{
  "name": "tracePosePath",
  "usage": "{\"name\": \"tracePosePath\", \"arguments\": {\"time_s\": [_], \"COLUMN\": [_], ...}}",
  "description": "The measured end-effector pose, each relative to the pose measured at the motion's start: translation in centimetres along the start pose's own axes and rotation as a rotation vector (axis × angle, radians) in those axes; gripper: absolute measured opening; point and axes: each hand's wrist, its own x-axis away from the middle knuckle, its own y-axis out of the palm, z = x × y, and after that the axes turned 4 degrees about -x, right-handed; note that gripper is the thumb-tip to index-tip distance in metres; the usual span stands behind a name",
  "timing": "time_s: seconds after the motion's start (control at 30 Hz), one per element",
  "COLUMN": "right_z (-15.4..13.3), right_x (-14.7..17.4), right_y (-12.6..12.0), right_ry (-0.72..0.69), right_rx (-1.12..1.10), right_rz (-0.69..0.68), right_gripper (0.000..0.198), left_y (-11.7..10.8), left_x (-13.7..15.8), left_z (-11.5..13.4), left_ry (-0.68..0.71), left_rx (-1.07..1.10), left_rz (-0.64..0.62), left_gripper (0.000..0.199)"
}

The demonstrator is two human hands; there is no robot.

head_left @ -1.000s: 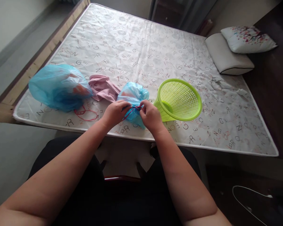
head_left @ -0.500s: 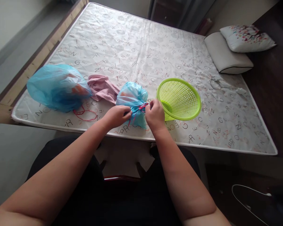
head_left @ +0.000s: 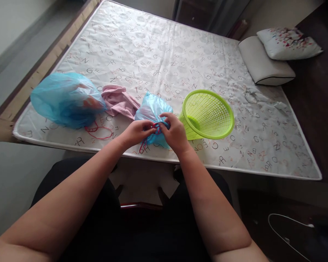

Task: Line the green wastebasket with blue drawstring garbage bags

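Observation:
A small blue plastic bag (head_left: 152, 105) lies on the mattress near its front edge, its neck gathered under my fingers. Red string (head_left: 143, 146) is wound around that neck, with a loop hanging down toward the edge. My left hand (head_left: 138, 133) pinches the red string at the left side of the neck. On the other side, my right hand (head_left: 175, 131) grips the bunched neck between thumb and fingers. Just right of it, a green mesh basket (head_left: 207, 114) lies tipped with its mouth facing me. My fingers partly hide the knot area.
Left of the small bag lie a crumpled pink cloth (head_left: 118, 101) and a larger blue plastic bag (head_left: 67, 100). Another red string loop (head_left: 100, 137) rests before them. Two pillows (head_left: 266, 60) sit at the far right of the lettered mattress (head_left: 164, 47). A white cable (head_left: 289, 218) shows lower right.
My hands have come closer together over the bag's neck. My right hand has moved slightly left and its fingers now wrap the neck. The red string loop hangs farther left.

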Motion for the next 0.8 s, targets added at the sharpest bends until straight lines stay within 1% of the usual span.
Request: {"name": "tracePosePath", "arguments": {"time_s": [0.07,0.13,0.2,0.27,0.33,0.43,0.47,0.53,0.6,0.67,0.73,0.8], "right_z": [0.1,0.2,0.5,0.8,1.1,1.2,1.2,0.9,0.9,1.3,2.1,3.2], "right_x": [-0.1,-0.1,-0.2,-0.2,-0.2,-0.2,-0.2,-0.3,-0.4,-0.7,-0.9,-1.2], "right_y": [-0.2,-0.4,-0.6,-0.8,-0.9,-1.0,-1.1,-1.2,-1.5,-1.9,-2.5,-3.1], "right_ry": [0.031,0.069,0.084,0.067,0.037,0.006,0.004,0.026,0.084,0.164,0.245,0.308], "right_rx": [0.086,0.172,0.251,0.305,0.313,0.255,0.233,0.190,0.137,0.069,-0.005,-0.058], "right_rz": [-0.048,-0.092,-0.087,-0.013,0.121,0.327,0.369,0.408,0.432,0.488,0.578,0.647], "right_gripper": [0.016,0.013,0.013,0.016,0.020,0.029,0.033,0.041,0.047,0.048,0.045,0.044], "left_y": [-0.1,-0.3,-0.7,-1.1,-1.4,-1.6,-1.6,-1.6,-1.7,-2.0,-2.5,-3.0], "left_x": [-0.1,-0.2,-0.2,-0.1,0.1,0.3,0.3,0.3,0.2,-0.1,-0.5,-0.9], "left_z": [-0.3,-0.3,-0.3,-0.4,-0.7,-1.3,-1.6,-2.1,-2.5,-2.9,-3.3,-3.4], "left_ry": [-0.024,-0.039,-0.063,-0.105,-0.128,-0.100,-0.089,-0.092,-0.114,-0.136,-0.201,-0.310], "left_rx": [0.022,0.032,0.016,-0.010,-0.051,-0.135,-0.170,-0.234,-0.253,-0.230,-0.141,0.029], "left_rz": [0.039,0.070,0.069,0.029,-0.068,-0.212,-0.238,-0.250,-0.207,-0.132,-0.040,0.095], "left_gripper": [0.036,0.035,0.033,0.032,0.030,0.029,0.030,0.032,0.032,0.030,0.029,0.025]}}
